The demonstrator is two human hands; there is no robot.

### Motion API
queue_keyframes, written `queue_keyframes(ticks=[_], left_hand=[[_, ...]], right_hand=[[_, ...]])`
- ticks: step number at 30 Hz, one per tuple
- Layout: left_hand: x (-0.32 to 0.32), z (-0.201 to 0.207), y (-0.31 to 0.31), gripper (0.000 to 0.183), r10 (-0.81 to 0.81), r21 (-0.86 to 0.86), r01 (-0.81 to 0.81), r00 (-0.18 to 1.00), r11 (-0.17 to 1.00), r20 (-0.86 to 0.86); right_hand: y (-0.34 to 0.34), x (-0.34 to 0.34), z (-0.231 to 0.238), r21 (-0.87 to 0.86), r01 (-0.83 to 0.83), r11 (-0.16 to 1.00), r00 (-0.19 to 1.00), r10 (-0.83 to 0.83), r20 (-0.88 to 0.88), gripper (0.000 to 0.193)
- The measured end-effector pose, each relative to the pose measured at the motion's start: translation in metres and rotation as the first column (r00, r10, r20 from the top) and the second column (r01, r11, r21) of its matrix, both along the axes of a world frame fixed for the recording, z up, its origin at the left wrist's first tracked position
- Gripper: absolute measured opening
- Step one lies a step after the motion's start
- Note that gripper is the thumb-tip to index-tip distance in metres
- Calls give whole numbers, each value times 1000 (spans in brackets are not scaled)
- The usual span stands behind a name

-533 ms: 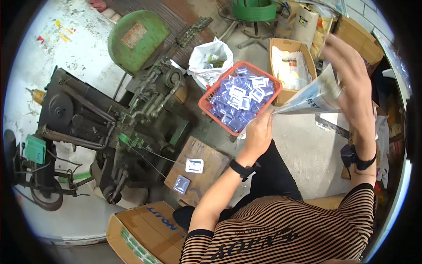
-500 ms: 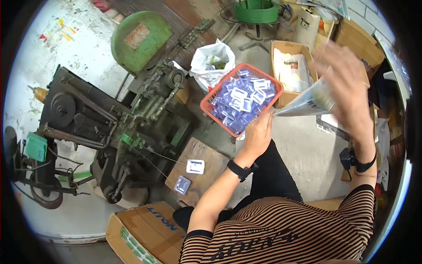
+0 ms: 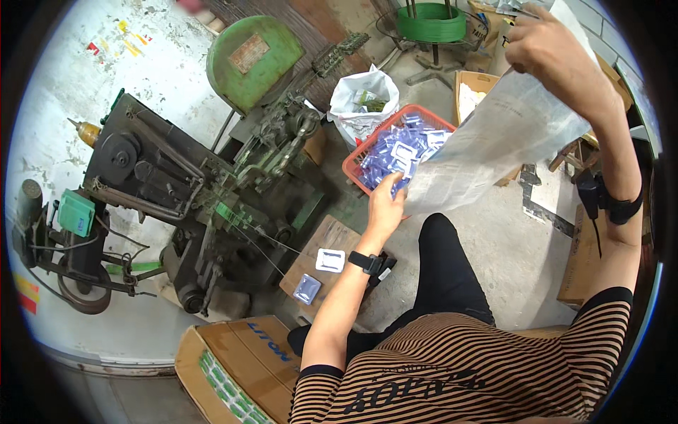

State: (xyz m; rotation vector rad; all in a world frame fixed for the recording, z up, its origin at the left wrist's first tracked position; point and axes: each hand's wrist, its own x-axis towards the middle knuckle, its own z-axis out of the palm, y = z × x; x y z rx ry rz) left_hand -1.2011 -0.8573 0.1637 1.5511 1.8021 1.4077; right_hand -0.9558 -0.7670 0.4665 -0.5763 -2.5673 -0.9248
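The dark machine (image 3: 145, 155) fills your left side, standing apart from both your hands. The printed sheet (image 3: 487, 134) is strung out in front of you, between your two hands and clear of the floor. Its long axis runs on a slant: the low end is at your left, nearer your knees, and the high end is up and away to your right. It is thin and see-through in places, and it sags a little.

The orange basket (image 3: 367, 140) lies just beyond your left hand (image 3: 386, 206) and a little to its right, so your left is much the nearer one. In this view the sheet's left edge covers part of the basket's right side; whether the two touch, you cannot tell from here. Your left hand pinches the sheet's near corner between thumb and fingers. Your right hand (image 3: 554, 60), raised well apart from the basket, has its fingers curled on the sheet's upper part, though the exact grip is partly hidden.

Below and left of your left wrist is the small wooden tabletop (image 3: 330, 232). Smallest come the clear bluish packs (image 3: 385, 154) heaped in the basket, with a white-faced pack (image 3: 330, 260) and a bluish pack (image 3: 306, 289) lying apart on the tabletop.
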Motion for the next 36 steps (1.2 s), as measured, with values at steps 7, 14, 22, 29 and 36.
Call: queue_keyframes(ticks=[7, 14, 22, 29, 36], left_hand=[[9, 0, -18, 31, -16, 75, 6, 991, 997, 133], [-1, -5, -33, 24, 2, 171, -35, 983, 985, 184], [28, 33, -45, 32, 258, 265, -204, 947, 942, -192], [17, 29, -43, 23, 75, 315, -4, 974, 949, -214], [23, 48, -68, 24, -50, 294, 105, 980, 950, -191]], right_hand=[[23, 29, 6, -205, 57, 977, 992, -78, -97, 12], [37, 37, 5, -205, 31, 978, 993, -53, -103, 8], [22, 19, 0, -369, -91, 925, 994, 60, -94, 8], [34, 48, -10, -337, -103, 936, 989, 59, -139, 11], [47, 57, -22, -437, 16, 899, 993, -64, -95, 16]])
